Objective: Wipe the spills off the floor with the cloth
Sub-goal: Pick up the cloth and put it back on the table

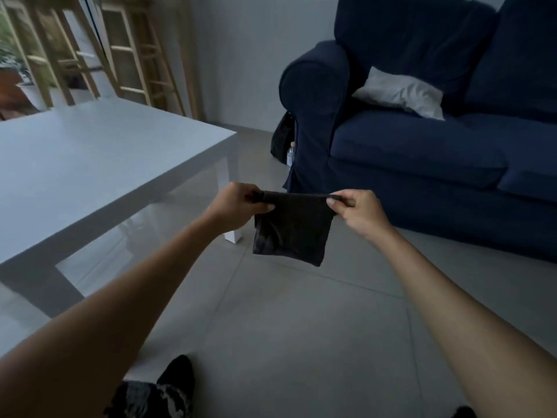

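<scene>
A dark folded cloth (291,233) hangs in the air above the grey tiled floor (301,327). My left hand (238,206) pinches its top left corner. My right hand (358,211) pinches the top right corner, so the upper edge is stretched taut between them. The cloth hangs down as a rough square. No spill is visible on the tiles in this view.
A low white table (90,164) stands on the left, its leg near the cloth. A dark blue sofa (422,146) with a pale cushion (401,93) fills the right. A dark bag and a bottle (290,153) sit beside the sofa. My dark shoe (177,375) shows at the bottom.
</scene>
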Available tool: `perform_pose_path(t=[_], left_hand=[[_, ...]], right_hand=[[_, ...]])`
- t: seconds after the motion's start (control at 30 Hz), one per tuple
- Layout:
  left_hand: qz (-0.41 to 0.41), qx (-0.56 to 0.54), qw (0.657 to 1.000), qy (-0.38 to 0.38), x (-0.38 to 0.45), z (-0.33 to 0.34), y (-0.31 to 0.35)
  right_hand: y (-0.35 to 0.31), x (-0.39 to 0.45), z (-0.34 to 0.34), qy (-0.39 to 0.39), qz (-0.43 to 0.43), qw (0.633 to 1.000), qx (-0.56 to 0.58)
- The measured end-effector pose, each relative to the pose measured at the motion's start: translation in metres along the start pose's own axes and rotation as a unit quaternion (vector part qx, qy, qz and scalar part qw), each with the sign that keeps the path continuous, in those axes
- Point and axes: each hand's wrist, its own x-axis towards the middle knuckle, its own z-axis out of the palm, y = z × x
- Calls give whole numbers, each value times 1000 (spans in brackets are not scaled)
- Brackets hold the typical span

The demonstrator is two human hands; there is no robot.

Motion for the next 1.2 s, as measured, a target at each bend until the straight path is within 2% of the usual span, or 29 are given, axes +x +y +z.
perform_pose_path(t=[0.23,0.5,0.73,1.0,1.2], left_hand=[[-75,-5,996,-46,44,-38,-39],[-105,-49,992,49,57,-90,-67],[-99,-27,983,151,51,-143,-67],[-179,-66,970,149,33,-201,-103],[-234,-128,945,192,26,-222,-143]], right_hand=[[-13,78,49,-39,-33,998,-25],[-66,138,98,-27,-83,996,-9],[-124,173,130,-34,-138,990,8],[-179,194,195,-99,-163,980,49],[-217,208,257,-144,-162,975,40]])
